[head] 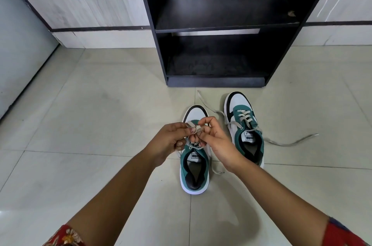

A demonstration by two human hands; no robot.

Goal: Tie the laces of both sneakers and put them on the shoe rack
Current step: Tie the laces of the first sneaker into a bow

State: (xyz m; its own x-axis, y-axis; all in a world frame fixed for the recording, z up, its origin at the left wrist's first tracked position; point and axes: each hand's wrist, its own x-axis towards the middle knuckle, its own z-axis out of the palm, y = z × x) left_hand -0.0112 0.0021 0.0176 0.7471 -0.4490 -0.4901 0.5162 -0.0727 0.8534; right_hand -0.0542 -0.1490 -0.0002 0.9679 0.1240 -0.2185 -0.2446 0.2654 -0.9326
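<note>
Starting at the left, the left hand (168,141) is closed, fingers pinched around a loop of pale lace (192,126), and right against it the right hand (216,141) is closed too, pinching the other strand, so both hands meet knuckle to knuckle over the near sneaker (194,167). That shoe sits directly under the hands, its long axis running straight away from the person, toe pointing at the shoe rack (217,24), heel toward the body. The bow looks half formed, and the next pull probably needs the two hands to draw apart sideways, across the shoe's length. Just past the right hand, and nearer to it than to the left, stands the second sneaker (244,125), parallel and set a little further forward, its loose laces (291,142) trailing over the tiles. Beyond both shoes, the rack's shelves stand bare.
</note>
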